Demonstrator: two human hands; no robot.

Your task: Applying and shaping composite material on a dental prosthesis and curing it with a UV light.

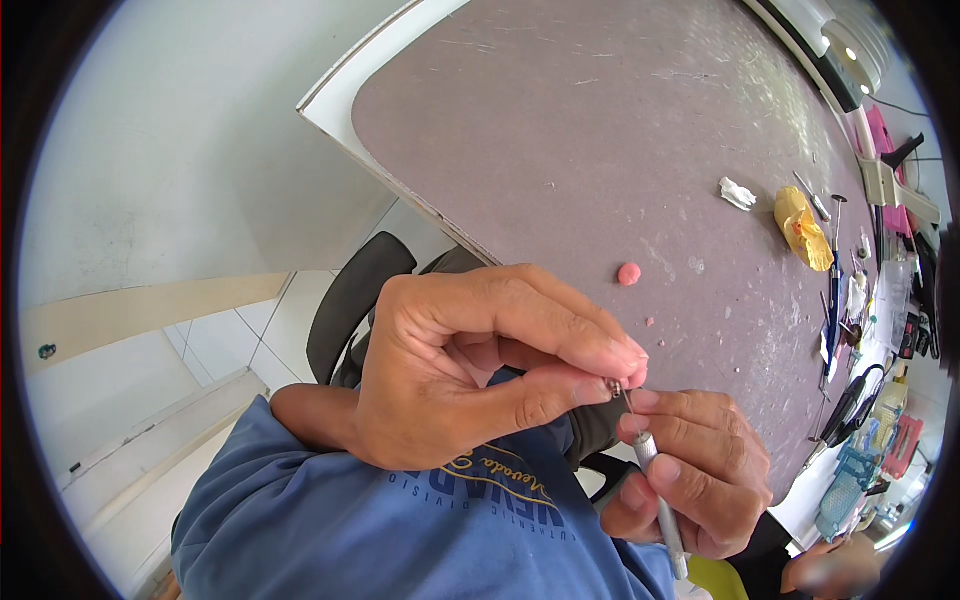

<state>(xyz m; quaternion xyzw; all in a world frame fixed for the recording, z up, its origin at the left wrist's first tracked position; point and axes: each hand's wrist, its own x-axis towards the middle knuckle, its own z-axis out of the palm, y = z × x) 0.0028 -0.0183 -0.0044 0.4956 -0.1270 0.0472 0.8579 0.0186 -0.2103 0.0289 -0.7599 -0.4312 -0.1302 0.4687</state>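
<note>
My left hand [480, 360] is closed in a pinch, with a small shiny metal piece [614, 388] between thumb and fingertips. Its exact kind is too small to tell. Right beside it, my right hand [705, 460] grips a slim silver hand tool [647, 452] with a textured round handle. The tool's fine, needle-like tip points up to the metal piece; whether they touch I cannot tell. On the table beyond my fingers lies a round pink lump [628, 274], with small pink crumbs nearer my hands.
The brown table mat [520, 120] shows scratches and white specks. Crumpled white tissue [738, 193] and a yellow wrapped lump [803, 230] lie to the right, near several thin tools, cords and a blue-green basket [850, 485]. A chair [350, 290] stands at left. Another person is partly visible lower right.
</note>
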